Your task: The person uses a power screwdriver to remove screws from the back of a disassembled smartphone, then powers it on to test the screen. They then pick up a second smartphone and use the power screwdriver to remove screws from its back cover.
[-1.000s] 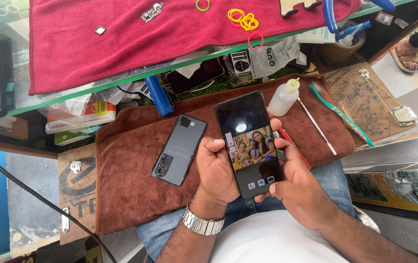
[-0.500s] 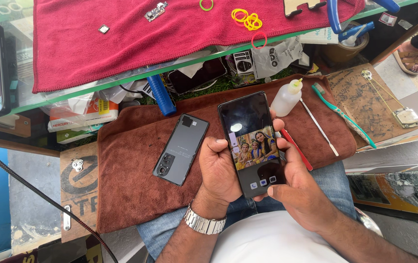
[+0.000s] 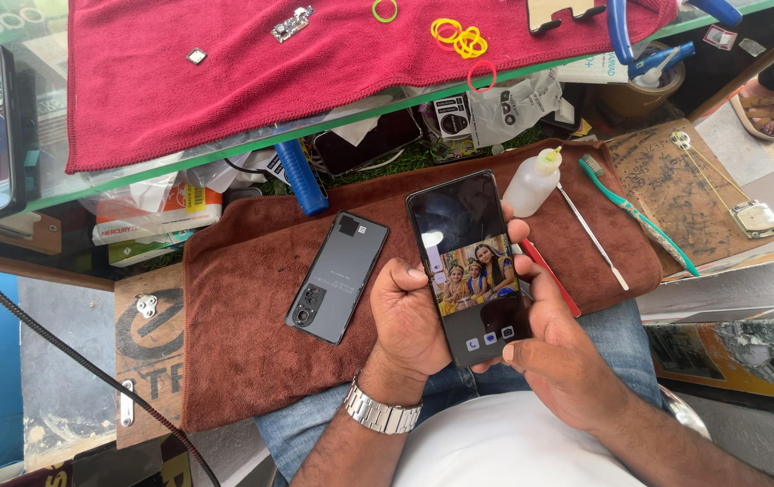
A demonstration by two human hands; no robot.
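Over the lap, above the brown towel (image 3: pixel 243 361): lit smartphone (image 3: pixel 470 266) held screen-up between both hands; left hand (image 3: pixel 410 320) curled along the phone's left edge, fingers folded under the back, thumb resting on the edge near mid-height, wrist bent upward with a metal watch (image 3: pixel 383 413) just below; right hand (image 3: pixel 554 347) cupped around the lower right edge, fingers wrapped behind the case, thumb laid across the bottom of the screen by the row of icons; both grips closed firmly on the phone, lower end tucked into the palms, upper end tilted away and free. Left of the grip, on the towel: second dark phone (image 3: pixel 337 276) lying face-down, camera end toward the body, just beside the left knuckles but apart from them. Right of the grip, partly hidden under the right fingers: red-handled tool (image 3: pixel 549 275); farther right, thin metal spudger (image 3: pixel 593 238) and green toothbrush (image 3: pixel 637 215) lying slantwise on the towel. Beyond the phone's top end: small clear squeeze bottle (image 3: pixel 531 182), close to the upper right corner; blue cylinder (image 3: pixel 300 176) farther left. Well beyond the grip: red cloth (image 3: pixel 225 81) spread on the glass shelf, yellow rubber bands (image 3: pixel 461 38) scattered on it.
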